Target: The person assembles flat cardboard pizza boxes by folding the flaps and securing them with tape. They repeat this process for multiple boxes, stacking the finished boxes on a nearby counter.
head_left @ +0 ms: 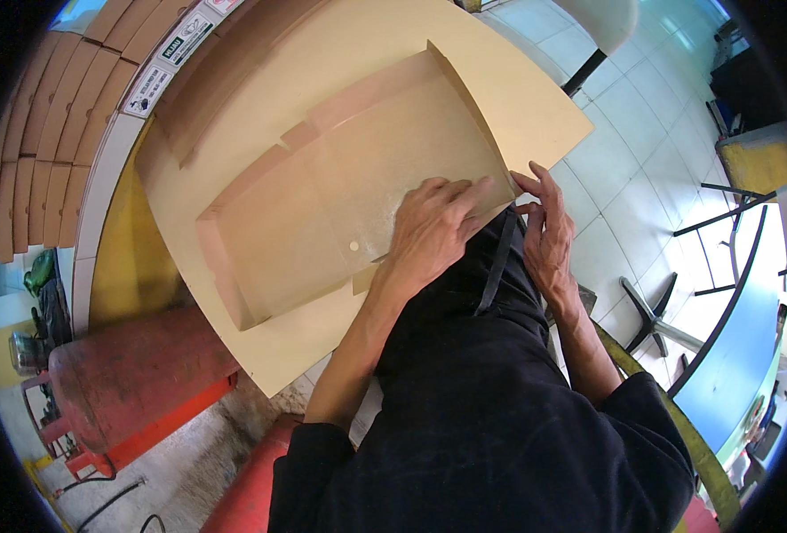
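Your right hand (549, 229), left hand (431, 224) at shallow brown cardboard box (331, 182) corner (500, 188), grips unclear; likely folding, next calls for squaring.

Light glints on pale floor tiles (620, 178) around a black pedestal base (652, 322) near a blue tabletop (738, 342).

A pale yellow tabletop (522, 80) carries a shallow brown cardboard box (358, 169) with raised sides.

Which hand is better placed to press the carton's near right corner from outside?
Probably the right hand: it sits at that corner, outside the carton. The left hand reaches over the inside.
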The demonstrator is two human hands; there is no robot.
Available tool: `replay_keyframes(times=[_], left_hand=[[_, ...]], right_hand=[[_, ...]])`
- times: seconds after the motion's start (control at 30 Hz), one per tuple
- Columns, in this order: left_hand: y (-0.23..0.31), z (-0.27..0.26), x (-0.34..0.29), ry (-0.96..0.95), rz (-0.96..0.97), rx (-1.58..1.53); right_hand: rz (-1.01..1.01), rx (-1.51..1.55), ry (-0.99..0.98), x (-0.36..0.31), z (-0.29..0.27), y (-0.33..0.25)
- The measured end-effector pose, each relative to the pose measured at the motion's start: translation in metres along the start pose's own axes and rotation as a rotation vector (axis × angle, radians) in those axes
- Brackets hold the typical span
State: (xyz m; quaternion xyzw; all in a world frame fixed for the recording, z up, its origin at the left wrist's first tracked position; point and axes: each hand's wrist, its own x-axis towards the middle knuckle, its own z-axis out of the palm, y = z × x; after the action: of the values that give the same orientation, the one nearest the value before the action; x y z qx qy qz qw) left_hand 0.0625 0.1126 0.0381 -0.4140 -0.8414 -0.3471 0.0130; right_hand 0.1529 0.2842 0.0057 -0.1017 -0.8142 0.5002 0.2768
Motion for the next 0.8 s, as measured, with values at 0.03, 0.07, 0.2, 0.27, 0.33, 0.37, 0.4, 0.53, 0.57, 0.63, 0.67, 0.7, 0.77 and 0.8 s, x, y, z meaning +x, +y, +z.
replay_keyframes(times=[0.03,0.07,0.2,0.27,0.33,0.37,0.4,0.53,0.57,0.63,0.67,0.7,0.77,0.8], left_hand=[[0.001,0.006,0.008,-0.054,-0.015,0.013],[0.003,0.011,0.017,-0.108,-0.030,0.028],[0.004,0.032,0.045,-0.097,-0.075,-0.014],[0.002,0.037,0.061,-0.209,-0.138,-0.103],[0.000,0.038,0.074,-0.284,-0.178,-0.209],[-0.001,0.037,0.080,-0.343,-0.210,-0.219],[-0.003,0.036,0.087,-0.401,-0.243,-0.228],[-0.010,0.036,0.106,-0.505,-0.260,-0.211],[-0.010,0.035,0.109,-0.525,-0.252,-0.224],[-0.013,0.034,0.114,-0.525,-0.280,-0.276],[-0.014,0.034,0.115,-0.526,-0.293,-0.301],[-0.015,0.034,0.115,-0.519,-0.313,-0.327],[-0.016,0.033,0.116,-0.511,-0.349,-0.374],[-0.016,0.034,0.117,-0.498,-0.347,-0.395]], right_hand=[[0.032,0.017,0.018,-0.001,0.000,0.001],[0.064,0.035,0.037,-0.002,0.001,0.003],[0.319,-0.080,-0.020,-0.003,-0.001,0.009],[0.323,0.032,0.027,-0.001,0.009,0.018],[0.331,0.106,0.074,0.002,0.018,0.011],[0.370,0.152,0.088,0.003,0.018,0.010],[0.408,0.198,0.102,0.004,0.019,0.011],[0.543,0.373,0.130,0.005,0.014,0.009],[0.588,0.439,0.135,0.005,0.010,0.007],[0.660,0.574,0.172,0.004,0.005,0.005],[0.693,0.644,0.193,0.003,0.002,0.005],[0.700,0.659,0.223,0.002,0.002,0.007],[0.711,0.694,0.289,0.001,0.006,0.010],[0.713,0.693,0.301,0.002,0.008,0.010]])
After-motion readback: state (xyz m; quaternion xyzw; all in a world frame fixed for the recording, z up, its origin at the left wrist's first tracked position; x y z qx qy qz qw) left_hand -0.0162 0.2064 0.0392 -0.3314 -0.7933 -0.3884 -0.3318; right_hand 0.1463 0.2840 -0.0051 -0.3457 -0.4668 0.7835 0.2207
